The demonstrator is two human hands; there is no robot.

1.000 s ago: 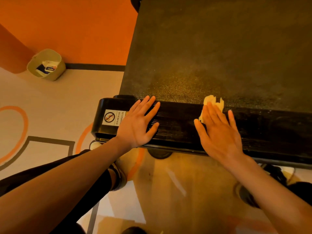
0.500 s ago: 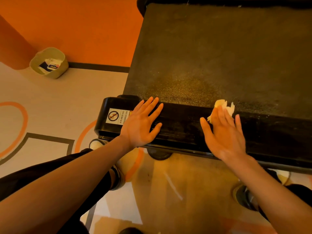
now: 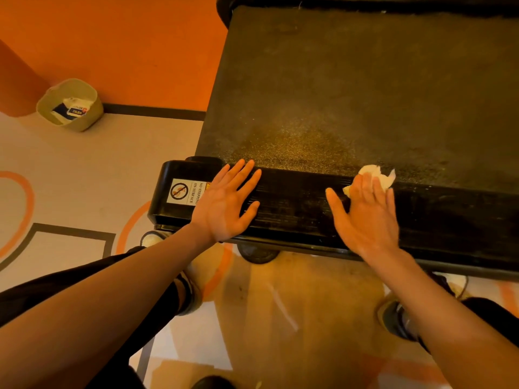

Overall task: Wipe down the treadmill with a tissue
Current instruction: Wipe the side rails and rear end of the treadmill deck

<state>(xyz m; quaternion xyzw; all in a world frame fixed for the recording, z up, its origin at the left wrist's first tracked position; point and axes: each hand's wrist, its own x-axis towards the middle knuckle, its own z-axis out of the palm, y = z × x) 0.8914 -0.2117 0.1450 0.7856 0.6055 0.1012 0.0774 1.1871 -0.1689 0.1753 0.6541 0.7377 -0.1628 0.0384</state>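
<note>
The treadmill [image 3: 365,80] fills the upper right of the view, its dark, grainy belt running away from the person. A glossy black end cover [image 3: 303,217] crosses the near edge of the belt, and a round black foot [image 3: 257,252] shows beneath it.

The left hand [image 3: 224,203] lies flat on the left part of the end cover, fingers straight and slightly spread, grasping nothing. Its fingertips reach the seam where cover meets belt. Just to its left, on the corner of the cover, is a white warning sticker [image 3: 182,190] with a crossed-out red circle and the words "NO STEPPING ON SURFACE".

The right hand [image 3: 365,217] is also flat and released, thumb spread wide, palm down on the cover further right. Its straight fingers press a crumpled white tissue [image 3: 376,175] against the cover's far edge. The tissue sticks out past the fingertips and touches the belt.

The two hands are well apart. Both forearms are bare.

To the left, the pale floor [image 3: 84,169] carries orange curves and dark grey lines. A small beige basket [image 3: 81,125] stands against the orange wall [image 3: 126,37], holding white and blue paper items [image 3: 71,109]. A shoe [image 3: 396,318] shows below the right forearm.
</note>
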